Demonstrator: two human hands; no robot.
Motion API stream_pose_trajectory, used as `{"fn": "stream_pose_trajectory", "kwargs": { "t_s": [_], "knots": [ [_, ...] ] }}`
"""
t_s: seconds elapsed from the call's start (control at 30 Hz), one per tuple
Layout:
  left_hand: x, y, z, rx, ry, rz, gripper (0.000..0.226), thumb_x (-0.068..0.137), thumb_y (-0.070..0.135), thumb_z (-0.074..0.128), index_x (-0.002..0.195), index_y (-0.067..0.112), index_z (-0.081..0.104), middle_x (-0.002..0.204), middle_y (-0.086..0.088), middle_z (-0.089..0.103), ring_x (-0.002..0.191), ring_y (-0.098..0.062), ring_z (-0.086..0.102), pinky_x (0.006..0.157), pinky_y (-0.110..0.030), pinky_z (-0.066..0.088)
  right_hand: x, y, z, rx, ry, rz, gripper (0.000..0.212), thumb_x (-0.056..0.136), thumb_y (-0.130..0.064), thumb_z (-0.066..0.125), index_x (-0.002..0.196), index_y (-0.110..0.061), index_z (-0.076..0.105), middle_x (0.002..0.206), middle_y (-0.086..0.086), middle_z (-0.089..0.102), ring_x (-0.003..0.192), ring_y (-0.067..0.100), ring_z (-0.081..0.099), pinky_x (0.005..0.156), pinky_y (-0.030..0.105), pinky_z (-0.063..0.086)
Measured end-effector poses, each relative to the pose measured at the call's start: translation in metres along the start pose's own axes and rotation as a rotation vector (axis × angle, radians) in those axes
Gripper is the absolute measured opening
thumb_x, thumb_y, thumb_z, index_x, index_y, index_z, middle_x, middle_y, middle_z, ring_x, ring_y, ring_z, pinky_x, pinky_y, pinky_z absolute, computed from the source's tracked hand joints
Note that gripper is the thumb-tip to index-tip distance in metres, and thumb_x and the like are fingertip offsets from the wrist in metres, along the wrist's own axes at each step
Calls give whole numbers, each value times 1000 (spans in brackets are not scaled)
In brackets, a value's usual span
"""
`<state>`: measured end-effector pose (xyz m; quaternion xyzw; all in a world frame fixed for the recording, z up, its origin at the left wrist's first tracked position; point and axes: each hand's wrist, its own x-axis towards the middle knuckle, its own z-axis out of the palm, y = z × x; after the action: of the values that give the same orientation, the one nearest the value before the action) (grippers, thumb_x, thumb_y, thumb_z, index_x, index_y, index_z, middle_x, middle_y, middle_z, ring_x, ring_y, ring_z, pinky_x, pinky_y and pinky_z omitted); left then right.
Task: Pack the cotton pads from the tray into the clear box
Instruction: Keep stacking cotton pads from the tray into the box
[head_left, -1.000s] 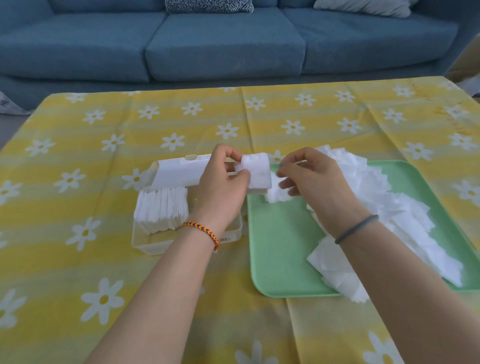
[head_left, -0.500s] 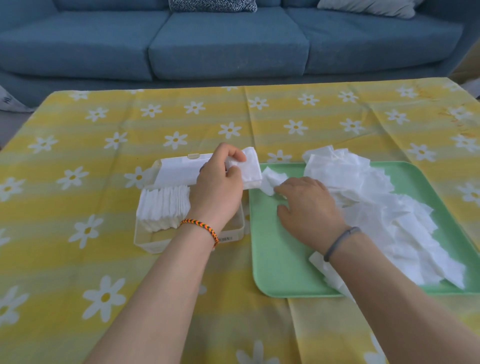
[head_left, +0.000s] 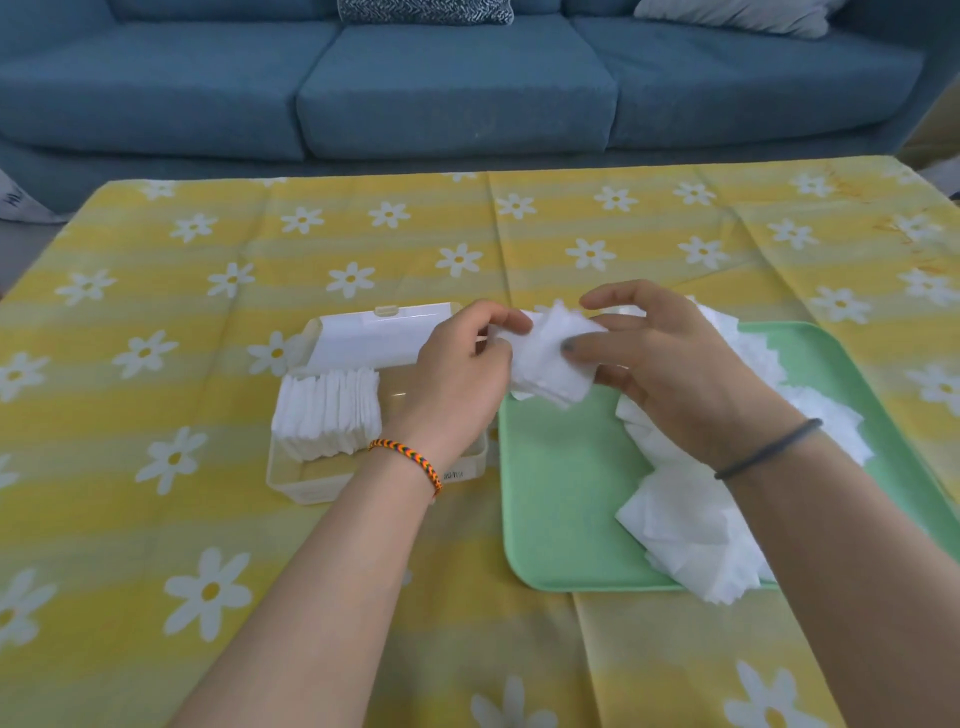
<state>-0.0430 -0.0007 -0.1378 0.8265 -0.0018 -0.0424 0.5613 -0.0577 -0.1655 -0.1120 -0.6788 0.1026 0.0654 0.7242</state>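
Observation:
Between my two hands is a small stack of white cotton pads (head_left: 550, 358), held above the gap between box and tray. My left hand (head_left: 460, 374) grips its left end; my right hand (head_left: 665, 374) pinches its right side with thumb and fingers. The clear box (head_left: 306, 480) lies open at left, its white lid (head_left: 363, 338) tipped back, a row of pads (head_left: 327, 413) standing on edge in its left part. The green tray (head_left: 561, 499) at right carries a loose heap of pads (head_left: 691, 525), partly hidden by my right forearm.
A yellow tablecloth with white daisies (head_left: 208, 260) covers the table. A blue sofa (head_left: 452, 88) runs along the far side. The tray's front edge sits near the table's near right part.
My right hand has lifted from the tray with more pads and joined them to the stack in my left hand. The stack now sits between both hands.

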Motion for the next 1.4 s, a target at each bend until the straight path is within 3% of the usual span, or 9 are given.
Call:
{"fn": "stream_pose_trajectory", "kwargs": {
  "t_s": [0.07, 0.2, 0.4, 0.57, 0.8, 0.97, 1.17, 1.3, 1.4],
  "knots": [
    [-1, 6, 3, -72, -18, -41, 36, 92, 3, 42, 92, 25, 71, 87, 10, 68, 73, -3, 57, 68, -17, 44, 1, 2, 1, -59, 8, -3, 41, 81, 8, 69, 118, -2, 53, 101, 23, 73, 88, 28, 69, 81, 36, 59],
    [-3, 12, 6, -101, -51, -87, 34, 81, 31, 44, 95, 19, 73, 93, -2, 71, 97, -24, 63, 88, -41, 53, 2, 4, 2, -163, 61, -42, 41, 80, 4, 73, 116, -3, 54, 97, 20, 71, 80, 24, 68, 83, 39, 60],
    [-1, 3, 8, -40, -51, -41, 15, 96, 19, 55, 97, 22, 69, 86, 14, 63, 82, -8, 55, 68, -25, 40, 5, 5, 2, -348, 174, -129, 38, 77, -2, 75, 109, -10, 57, 83, 2, 69, 70, 21, 67, 82, 51, 57],
    [2, 0, 9, -39, -31, -17, 11, 97, 21, 57, 94, 25, 67, 73, 19, 58, 70, 1, 51, 60, -19, 35, 5, 4, 1, -330, 140, -132, 37, 78, 2, 73, 110, -6, 57, 66, -6, 69, 59, 14, 63, 77, 43, 58],
    [0, -1, 6, -15, -78, 9, 19, 93, 11, 56, 99, 26, 66, 86, 16, 64, 73, 0, 55, 65, -17, 41, 3, 1, 0, -408, 108, -141, 40, 76, -2, 74, 111, -9, 56, 73, -3, 73, 69, 17, 65, 81, 43, 56],
    [-2, 2, 4, -67, -122, -18, 31, 72, 23, 51, 97, 29, 68, 95, 8, 72, 88, -20, 66, 86, -39, 53, 4, 1, 0, -444, 118, -152, 41, 76, -5, 75, 111, -12, 56, 71, -8, 71, 67, 13, 62, 73, 35, 54],
    [-1, -3, 3, -41, -131, 21, 23, 87, 9, 63, 101, 27, 65, 102, 9, 70, 76, -5, 64, 72, -24, 46, 6, 4, 2, -494, 196, -179, 38, 77, -11, 75, 111, -17, 58, 88, -7, 66, 76, 13, 65, 60, 18, 50],
    [0, -5, 3, -33, -109, 18, 22, 89, 10, 65, 104, 26, 62, 105, 6, 69, 78, -7, 64, 67, -21, 44, 9, 10, 1, -526, 265, -180, 28, 77, -16, 76, 101, -19, 61, 89, 0, 67, 76, 19, 68, 66, 27, 53],
    [0, -6, 0, -29, -101, 18, 24, 91, 7, 59, 105, 25, 50, 103, 2, 66, 64, -7, 55, 54, -18, 39, 9, 11, 0, -490, 226, -105, 24, 80, -13, 74, 100, -15, 62, 86, 8, 71, 62, 20, 69, 64, 28, 58]
  ]
}}
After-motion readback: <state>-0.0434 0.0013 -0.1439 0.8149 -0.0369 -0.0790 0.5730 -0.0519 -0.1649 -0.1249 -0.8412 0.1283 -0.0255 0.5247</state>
